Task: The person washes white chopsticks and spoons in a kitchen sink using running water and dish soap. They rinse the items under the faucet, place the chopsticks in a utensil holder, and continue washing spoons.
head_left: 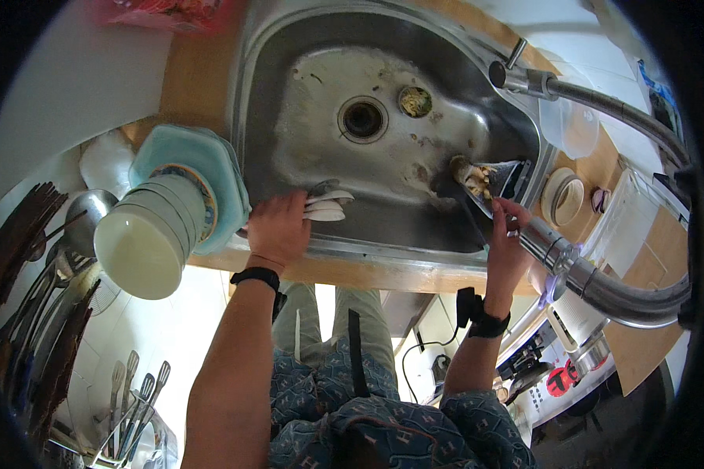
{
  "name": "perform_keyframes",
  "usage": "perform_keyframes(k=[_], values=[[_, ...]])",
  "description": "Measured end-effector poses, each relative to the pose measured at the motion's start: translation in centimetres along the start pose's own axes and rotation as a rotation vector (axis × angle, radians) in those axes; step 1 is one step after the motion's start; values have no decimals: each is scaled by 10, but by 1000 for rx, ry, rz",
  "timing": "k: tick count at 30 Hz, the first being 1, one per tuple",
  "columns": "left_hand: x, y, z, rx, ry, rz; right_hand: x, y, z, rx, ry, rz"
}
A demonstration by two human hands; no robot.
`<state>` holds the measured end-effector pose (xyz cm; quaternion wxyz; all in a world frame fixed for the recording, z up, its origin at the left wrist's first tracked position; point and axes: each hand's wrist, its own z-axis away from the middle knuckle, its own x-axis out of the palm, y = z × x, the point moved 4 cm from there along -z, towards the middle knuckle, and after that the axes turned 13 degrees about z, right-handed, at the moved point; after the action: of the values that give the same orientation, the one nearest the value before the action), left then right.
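My left hand is closed around several spoons at the near edge of the steel sink. White spoon bowls and a metal spoon stick out past its fingers. At the sink's right near corner sits a dark three-sided scrap holder with food scraps in it. The fingers of my right hand pinch together at its near edge; part of the hand is behind the faucet head. Farther back in the basin, a small round strainer full of scraps lies beside the drain.
Stacked pale bowls rest on light-blue dishes left of the sink. A flexible faucet hose arches along the right, its head hanging near my right hand. Utensils stand at the lower left.
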<state>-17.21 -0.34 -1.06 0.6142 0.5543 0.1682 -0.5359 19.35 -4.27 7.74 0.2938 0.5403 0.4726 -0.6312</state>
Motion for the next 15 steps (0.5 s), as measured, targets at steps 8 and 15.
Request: perform_keyframes(k=[8, 15], values=[[1, -2, 1, 66, 57, 35, 31, 9, -20, -44, 21, 220], [0, 0, 0, 37, 39, 43, 171, -66, -92, -164, -74, 163]])
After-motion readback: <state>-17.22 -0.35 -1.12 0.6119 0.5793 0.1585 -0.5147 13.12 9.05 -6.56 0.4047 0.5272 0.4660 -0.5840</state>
